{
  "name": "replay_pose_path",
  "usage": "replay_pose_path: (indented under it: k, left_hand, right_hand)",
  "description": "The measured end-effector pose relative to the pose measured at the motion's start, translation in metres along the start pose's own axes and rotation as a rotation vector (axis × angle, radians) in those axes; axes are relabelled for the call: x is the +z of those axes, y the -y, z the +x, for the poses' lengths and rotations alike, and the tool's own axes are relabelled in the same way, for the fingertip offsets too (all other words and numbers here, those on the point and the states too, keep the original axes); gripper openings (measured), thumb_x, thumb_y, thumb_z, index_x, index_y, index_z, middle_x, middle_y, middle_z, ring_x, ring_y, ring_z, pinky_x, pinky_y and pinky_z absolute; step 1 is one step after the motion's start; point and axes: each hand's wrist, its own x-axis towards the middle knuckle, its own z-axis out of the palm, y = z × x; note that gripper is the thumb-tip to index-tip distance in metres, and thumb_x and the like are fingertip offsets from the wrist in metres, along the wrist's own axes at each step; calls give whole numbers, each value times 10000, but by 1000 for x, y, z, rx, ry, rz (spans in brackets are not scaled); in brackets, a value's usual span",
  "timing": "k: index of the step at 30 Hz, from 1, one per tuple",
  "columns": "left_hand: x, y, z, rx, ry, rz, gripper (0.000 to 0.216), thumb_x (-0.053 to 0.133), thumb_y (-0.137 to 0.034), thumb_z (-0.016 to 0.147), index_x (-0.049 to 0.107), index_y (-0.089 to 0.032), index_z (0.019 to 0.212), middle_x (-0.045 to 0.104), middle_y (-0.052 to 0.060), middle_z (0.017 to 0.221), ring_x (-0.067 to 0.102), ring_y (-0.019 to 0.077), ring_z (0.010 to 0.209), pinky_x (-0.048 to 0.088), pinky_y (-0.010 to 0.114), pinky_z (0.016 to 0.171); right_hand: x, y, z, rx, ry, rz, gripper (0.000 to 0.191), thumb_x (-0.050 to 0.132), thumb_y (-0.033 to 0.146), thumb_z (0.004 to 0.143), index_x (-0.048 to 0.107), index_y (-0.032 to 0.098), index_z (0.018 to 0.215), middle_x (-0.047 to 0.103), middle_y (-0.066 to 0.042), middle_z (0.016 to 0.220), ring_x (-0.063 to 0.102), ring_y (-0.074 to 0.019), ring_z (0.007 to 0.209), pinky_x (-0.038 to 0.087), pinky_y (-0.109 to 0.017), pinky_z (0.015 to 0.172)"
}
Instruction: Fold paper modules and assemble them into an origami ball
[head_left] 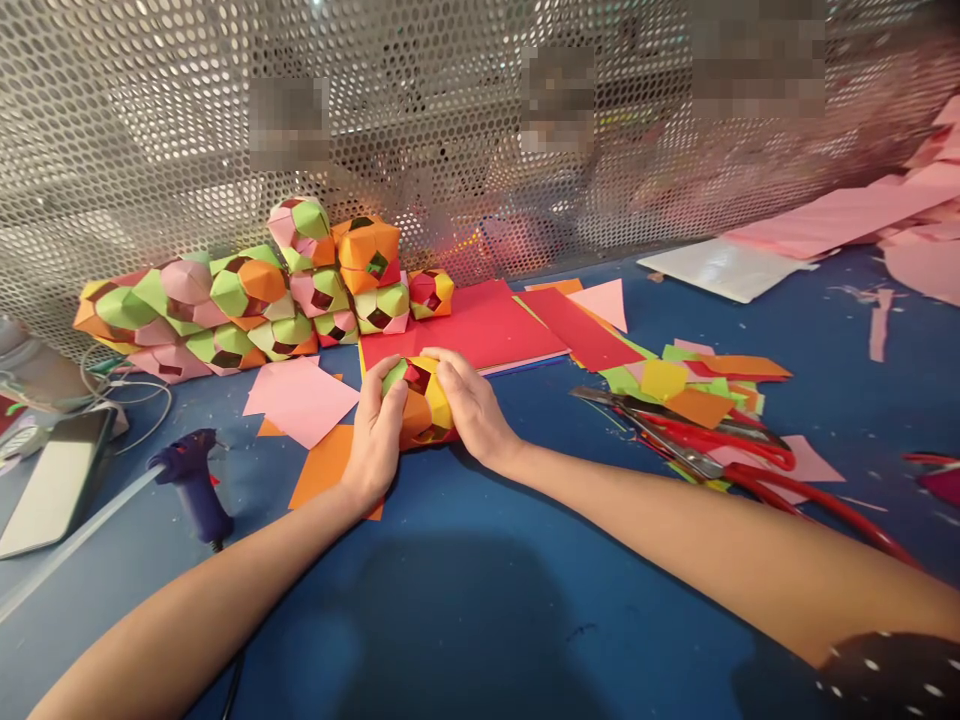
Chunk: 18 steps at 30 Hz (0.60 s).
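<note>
Between my two hands is a folded paper ball (424, 408) in orange, yellow, green and red, with dark openings between its panels. My left hand (377, 430) is wrapped round its left side, the thumb lying across the front. On the other side my right hand (478, 412) closes over the ball's right edge. Beneath and beside my left wrist lie orange paper squares (319, 470) and pink paper squares (304, 400). Just behind the ball rests a stack of red paper sheets (480, 325).
Finished paper balls (247, 290) are piled against a perforated metal screen (450, 150). To the left are a blue glue gun (193, 485) and a phone (56, 485). Red-handled scissors (705, 455) and paper scraps (690, 380) lie at right. People are visible behind the screen.
</note>
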Motion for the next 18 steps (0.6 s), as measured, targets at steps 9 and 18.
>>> replay_pose_path:
  k: [9,18]
  left_hand:
    - [-6,-2,-5,79,19,-20,394,437,-404,948,490,-234,1299,518,56,1375,449,211,1303,328,372,1120]
    - [-7,-2,-5,-49,-26,-261,415,346,-454,962,491,-275,1308,509,45,1416,405,243,1372,327,451,1136]
  right_hand:
    - [-6,14,-1,54,79,145,524,409,584,928,504,223,1297,512,-83,1422,429,-220,1352,304,-399,1143]
    - [-8,28,10,174,87,264,485,484,572,888,557,201,1191,577,-106,1344,505,-251,1276,357,-429,1104]
